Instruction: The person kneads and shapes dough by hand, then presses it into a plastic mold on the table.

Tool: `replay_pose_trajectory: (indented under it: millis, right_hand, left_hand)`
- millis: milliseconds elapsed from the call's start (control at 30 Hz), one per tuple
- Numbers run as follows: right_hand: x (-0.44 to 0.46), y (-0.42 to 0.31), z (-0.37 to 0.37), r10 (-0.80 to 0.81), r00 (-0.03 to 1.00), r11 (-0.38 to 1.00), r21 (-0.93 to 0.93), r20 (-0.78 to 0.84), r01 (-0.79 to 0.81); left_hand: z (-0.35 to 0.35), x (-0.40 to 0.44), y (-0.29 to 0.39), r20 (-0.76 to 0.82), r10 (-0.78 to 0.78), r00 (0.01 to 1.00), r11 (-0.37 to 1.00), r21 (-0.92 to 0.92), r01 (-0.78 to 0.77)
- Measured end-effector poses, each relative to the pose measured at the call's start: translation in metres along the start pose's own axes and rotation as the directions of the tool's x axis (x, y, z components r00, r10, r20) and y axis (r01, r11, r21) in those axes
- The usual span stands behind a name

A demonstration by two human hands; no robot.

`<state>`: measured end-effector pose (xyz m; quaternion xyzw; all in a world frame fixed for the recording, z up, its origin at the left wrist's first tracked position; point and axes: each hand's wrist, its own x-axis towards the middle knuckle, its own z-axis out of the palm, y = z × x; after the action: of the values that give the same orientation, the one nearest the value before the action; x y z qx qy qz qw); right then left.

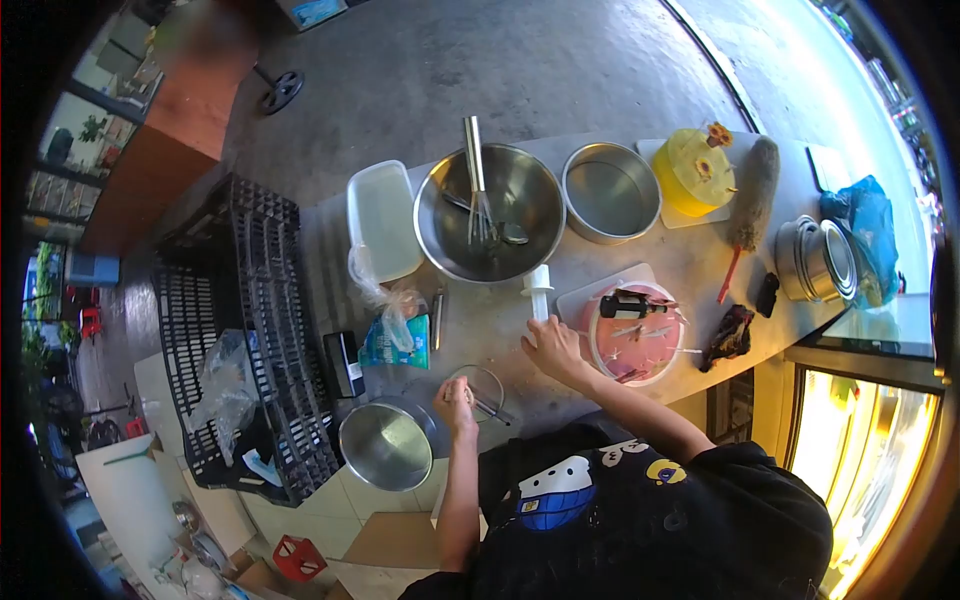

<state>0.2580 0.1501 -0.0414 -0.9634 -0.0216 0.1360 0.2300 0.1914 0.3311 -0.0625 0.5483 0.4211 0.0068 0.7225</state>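
My right hand (553, 350) is closed around the lower end of a white, syringe-like tube (540, 295), which points away from me over the table. Just right of that hand is a round pink cake (635, 350) with a small black bottle on top. My left hand (456, 403) is closed at the near edge of the table. What its fingers hold, if anything, is too small to tell. Beside it lies a clear round rim (490, 372) with a dark thin stick across it. A steel bowl (385, 448) stands left of this hand.
A large steel bowl (535, 190) holds a whisk (474, 160). Around it are a white plastic tub (382, 215), a round cake tin (610, 190) and a yellow cake (690, 175). Black crates (290, 330) stand at the left; stacked tins (805, 262) sit at the right.
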Motion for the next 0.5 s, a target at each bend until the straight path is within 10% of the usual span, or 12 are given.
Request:
replay_pose_trajectory:
  millis: [167, 233, 333, 500]
  right_hand:
    - [-0.007, 0.017, 0.012, 0.065, 0.996, 0.994, -0.079, -0.068, -0.070]
    - [-0.009, 0.013, 0.016, 0.067, 0.995, 0.993, -0.091, -0.068, -0.073]
    - [-0.015, 0.009, 0.017, -0.041, 0.969, 0.986, -0.167, -0.242, 0.000]
    - [-0.020, -0.001, 0.015, -0.179, 0.933, 0.984, -0.072, -0.313, 0.164]
  left_hand:
    - [0.026, 0.018, -0.004, 0.045, 0.209, 0.977, 0.951, 0.222, -0.213]
    - [0.044, 0.026, -0.003, 0.201, 0.564, 0.801, 0.660, 0.473, -0.583]
    - [0.067, 0.029, 0.011, 0.435, 0.695, 0.573, 0.290, 0.560, -0.776]
    - [0.076, 0.039, 0.009, 0.570, 0.556, 0.605, 0.157, 0.643, -0.750]
